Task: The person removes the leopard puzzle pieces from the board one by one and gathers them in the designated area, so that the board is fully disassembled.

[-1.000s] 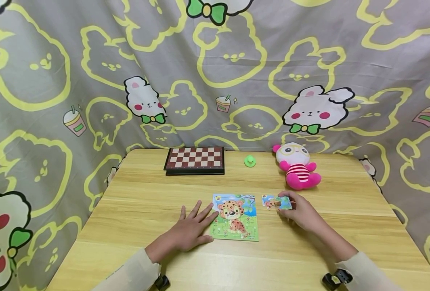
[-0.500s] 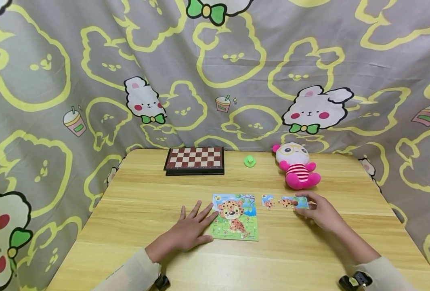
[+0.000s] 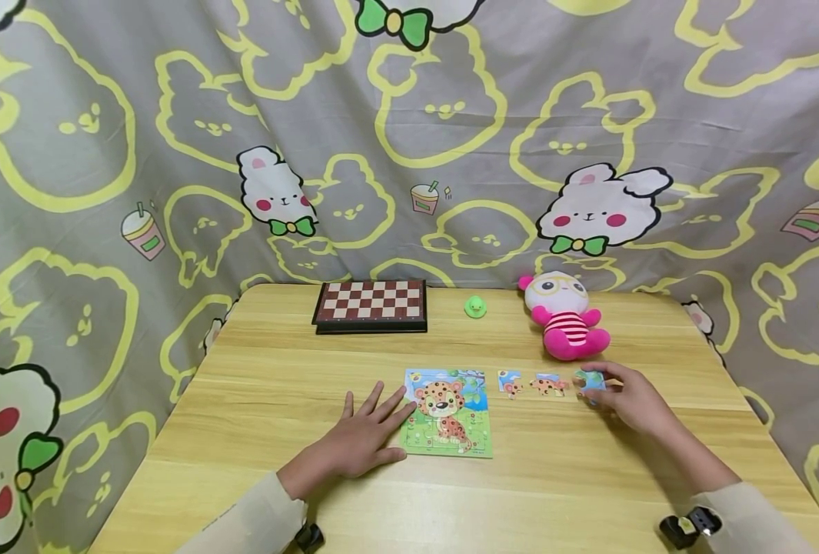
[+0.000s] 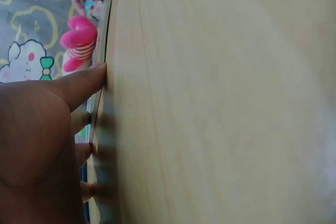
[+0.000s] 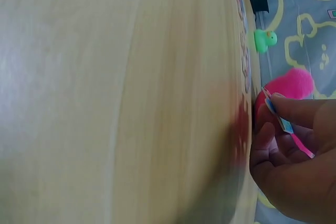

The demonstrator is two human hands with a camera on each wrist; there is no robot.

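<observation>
A puzzle (image 3: 451, 415) with a spotted cub on it is laid flat near the middle of the wooden table (image 3: 485, 508). Its left edge is touched by the left hand (image 3: 364, 438), whose fingers are spread and straight, with nothing grasped by them; the table is met by the outer fingertips. In the left wrist view the thumb is seen stretched out along the same edge.

To the right of the puzzle, 2 loose pieces are set in a row, apart from each other: the corner piece (image 3: 509, 383), just beside the puzzle, and the spotted piece (image 3: 549, 385) farther right. At the end of that row, a blue and green piece (image 3: 594, 381) is pinched between the thumb and curled fingers of the right hand (image 3: 629, 396). In the right wrist view this piece is seen tilted; whether more than 1 piece is held cannot be told.

Behind the right hand, a pink stuffed toy (image 3: 567, 327) in a striped top is leaned back on the table. A small green duck (image 3: 475, 307) is placed between it and the checkered board (image 3: 371, 302), which is set toward the left. The back of the table is bordered by a grey curtain (image 3: 343, 92) printed with yellow outlines and white rabbits. Pale sleeves (image 3: 243, 519) are worn on both arms.
</observation>
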